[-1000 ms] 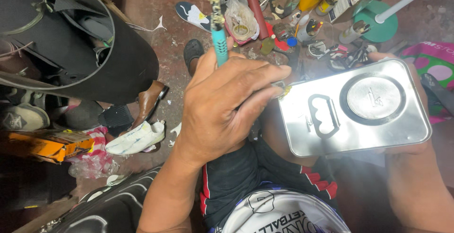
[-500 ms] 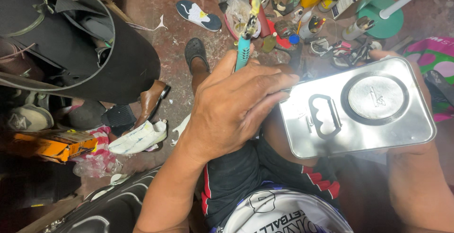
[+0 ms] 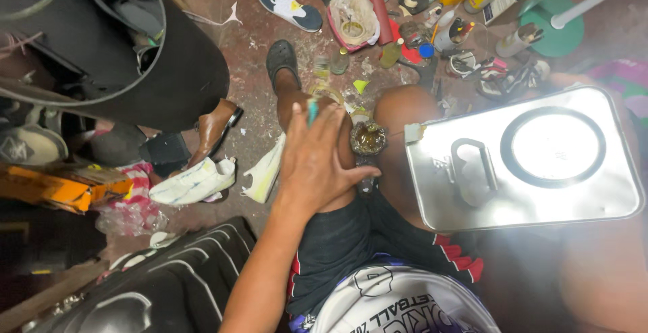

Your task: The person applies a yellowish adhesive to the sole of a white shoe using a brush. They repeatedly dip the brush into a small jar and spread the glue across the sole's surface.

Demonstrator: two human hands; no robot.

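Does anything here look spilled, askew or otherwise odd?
Yes. The metal can is tipped over the right knee, its corner spout above a small dark container between the knees. Loose shoes, bottles and scraps litter the stained floor. The left hand rests on the left knee.

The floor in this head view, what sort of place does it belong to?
Probably a small shoe-repair workshop. Loose shoes lie on the floor: a brown leather shoe and a white sneaker. Pots and bottles crowd the floor ahead, and the left hand rests near a small open jar.
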